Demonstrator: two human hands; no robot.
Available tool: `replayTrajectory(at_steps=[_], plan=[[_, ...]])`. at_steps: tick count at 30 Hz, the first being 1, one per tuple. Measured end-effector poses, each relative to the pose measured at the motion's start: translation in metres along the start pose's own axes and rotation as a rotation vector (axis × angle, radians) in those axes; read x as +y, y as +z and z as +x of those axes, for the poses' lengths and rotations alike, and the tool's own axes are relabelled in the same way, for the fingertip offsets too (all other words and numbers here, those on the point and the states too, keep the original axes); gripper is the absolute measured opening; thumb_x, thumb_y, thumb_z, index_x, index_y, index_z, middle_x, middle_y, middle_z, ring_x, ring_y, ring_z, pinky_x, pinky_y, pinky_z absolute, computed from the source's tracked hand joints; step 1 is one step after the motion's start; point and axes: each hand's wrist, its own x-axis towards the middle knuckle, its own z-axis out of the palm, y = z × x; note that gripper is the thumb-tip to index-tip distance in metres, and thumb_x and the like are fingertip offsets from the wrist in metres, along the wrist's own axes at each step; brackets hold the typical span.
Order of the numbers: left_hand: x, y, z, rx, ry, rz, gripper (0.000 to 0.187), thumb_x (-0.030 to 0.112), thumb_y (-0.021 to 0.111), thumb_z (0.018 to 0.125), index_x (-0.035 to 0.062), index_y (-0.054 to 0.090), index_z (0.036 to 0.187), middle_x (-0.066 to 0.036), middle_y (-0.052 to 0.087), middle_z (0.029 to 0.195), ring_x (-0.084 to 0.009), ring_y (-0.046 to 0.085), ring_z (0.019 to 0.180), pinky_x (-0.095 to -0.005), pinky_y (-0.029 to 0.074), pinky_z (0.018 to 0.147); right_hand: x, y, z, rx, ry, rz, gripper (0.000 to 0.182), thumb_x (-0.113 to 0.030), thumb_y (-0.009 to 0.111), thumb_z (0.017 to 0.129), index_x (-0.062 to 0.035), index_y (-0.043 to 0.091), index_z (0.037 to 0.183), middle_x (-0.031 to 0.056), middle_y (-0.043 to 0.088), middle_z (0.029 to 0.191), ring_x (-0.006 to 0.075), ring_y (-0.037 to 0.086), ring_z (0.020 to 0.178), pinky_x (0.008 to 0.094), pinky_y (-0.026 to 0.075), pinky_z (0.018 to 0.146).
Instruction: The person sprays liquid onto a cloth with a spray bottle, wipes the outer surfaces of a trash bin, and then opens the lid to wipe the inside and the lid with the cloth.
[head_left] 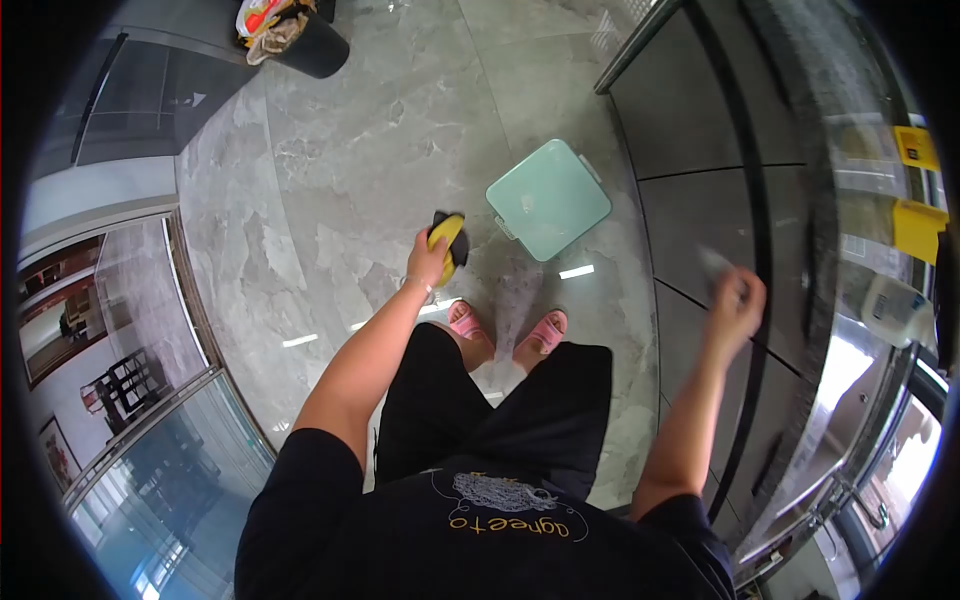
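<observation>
My left hand (pixel 428 261) is closed around a yellow and black item (pixel 449 243), out over the floor in front of my feet. Its yellow part is curved and its dark part flares at both ends; the exact kind is unclear. Off to the right, my right hand (pixel 738 302) has its fingers curled in a pinch beside the dark cabinet fronts. A pale, motion-smeared thing (pixel 714 262) sticks out from those fingertips. Ahead of my feet a mint-green lidded box (pixel 549 200) with side clasps stands on the floor, apart from both hands.
Dark cabinets (pixel 690 225) line the right, below a counter holding a white jug (pixel 893 308) and yellow items (pixel 918 228). A lined black bin (pixel 313 48) stands at the far left. Pink slippers (pixel 543 333) are on my feet on grey marbled tile (pixel 350 150). A glass door (pixel 175 480) is at left.
</observation>
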Motion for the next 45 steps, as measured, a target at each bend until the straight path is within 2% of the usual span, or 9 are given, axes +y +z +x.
replayTrajectory(at_steps=[7, 10, 13, 16, 27, 35, 37, 41, 45], plan=[[-0.003, 0.117, 0.117, 0.198, 0.264, -0.193, 0.045, 0.03, 0.058, 0.088, 0.0028, 0.05, 0.124, -0.02, 0.061, 0.111, -0.0345, 0.057, 0.105, -0.0414, 0.043, 0.09, 0.036, 0.354, -0.089, -0.558, -0.73, 0.15, 0.032, -0.022, 0.063, 0.081, -0.0024, 0.058, 0.105, 0.0153, 0.056, 0.112, 0.0343, 0.05, 0.11, 0.0461, 0.036, 0.096], [-0.021, 0.152, 0.15, 0.179, 0.458, -0.017, 0.041, 0.028, 0.06, 0.086, 0.0053, 0.055, 0.119, -0.017, 0.061, 0.109, -0.0329, 0.054, 0.103, -0.0407, 0.041, 0.09, 0.069, 0.331, -0.134, -0.676, -1.081, -0.043, 0.029, -0.014, 0.054, 0.083, -0.0032, 0.057, 0.11, 0.016, 0.052, 0.124, 0.0362, 0.045, 0.118, 0.0476, 0.035, 0.099], [-0.026, 0.161, 0.146, 0.224, 0.489, -0.083, 0.04, 0.029, 0.059, 0.087, 0.004, 0.055, 0.118, -0.015, 0.061, 0.108, -0.0352, 0.053, 0.098, -0.041, 0.041, 0.088, 0.115, 0.332, -0.09, -0.737, -0.69, -0.295, 0.03, -0.006, 0.049, 0.082, -0.0025, 0.058, 0.111, 0.0162, 0.047, 0.132, 0.0378, 0.041, 0.124, 0.0494, 0.032, 0.103], [-0.031, 0.164, 0.149, 0.217, 0.536, -0.171, 0.038, 0.03, 0.056, 0.089, 0.0032, 0.055, 0.116, -0.015, 0.061, 0.107, -0.036, 0.051, 0.095, -0.0422, 0.041, 0.087, 0.086, 0.389, -0.076, -0.292, -0.767, -0.234, 0.032, -0.003, 0.046, 0.082, -0.0011, 0.056, 0.112, 0.0177, 0.047, 0.131, 0.0377, 0.041, 0.124, 0.052, 0.033, 0.101], [-0.032, 0.162, 0.146, 0.188, 0.523, -0.148, 0.032, 0.028, 0.051, 0.092, 0.0015, 0.055, 0.11, -0.018, 0.061, 0.1, -0.0373, 0.051, 0.095, -0.044, 0.041, 0.085, 0.076, 0.395, -0.092, -0.312, -0.75, -0.35, 0.041, -0.009, 0.045, 0.087, 0.0002, 0.049, 0.127, 0.0191, 0.049, 0.131, 0.037, 0.042, 0.125, 0.0503, 0.032, 0.101], [-0.038, 0.162, 0.149, 0.217, 0.588, -0.156, 0.031, 0.024, 0.052, 0.091, -0.0005, 0.054, 0.109, -0.018, 0.06, 0.101, -0.0372, 0.052, 0.094, -0.0437, 0.042, 0.084, 0.045, 0.39, -0.121, -0.549, -0.796, -0.089, 0.015, -0.018, 0.062, 0.083, -0.0087, 0.071, 0.091, 0.0158, 0.059, 0.111, 0.0317, 0.056, 0.101, 0.0409, 0.046, 0.087], [-0.037, 0.165, 0.151, 0.269, 0.626, -0.147, 0.03, 0.023, 0.053, 0.091, -0.0005, 0.054, 0.11, -0.018, 0.06, 0.103, -0.0372, 0.052, 0.094, -0.0436, 0.042, 0.083, 0.027, 0.412, -0.048, -0.481, -0.133, 0.078, 0.017, -0.015, 0.058, 0.085, 0.0002, 0.063, 0.09, 0.0174, 0.06, 0.106, 0.0324, 0.058, 0.094, 0.04, 0.047, 0.082], [-0.037, 0.163, 0.15, 0.27, 0.631, -0.134, 0.031, 0.021, 0.054, 0.09, -0.0004, 0.053, 0.112, -0.018, 0.059, 0.104, -0.037, 0.052, 0.095, -0.0436, 0.042, 0.084, 0.078, 0.398, -0.014, -0.198, -0.636, -0.235, 0.016, -0.015, 0.063, 0.08, -0.0028, 0.064, 0.09, 0.0168, 0.062, 0.092, 0.0337, 0.062, 0.085, 0.0417, 0.049, 0.077], [-0.035, 0.166, 0.149, 0.272, 0.62, -0.149, 0.031, 0.021, 0.055, 0.089, -0.0004, 0.052, 0.112, -0.018, 0.059, 0.105, -0.0367, 0.052, 0.097, -0.0438, 0.042, 0.085, 0.085, 0.387, -0.055, -0.416, -0.557, -0.1, 0.013, -0.013, 0.065, 0.078, -0.0044, 0.064, 0.088, 0.017, 0.063, 0.089, 0.0335, 0.063, 0.084, 0.0421, 0.049, 0.074]])
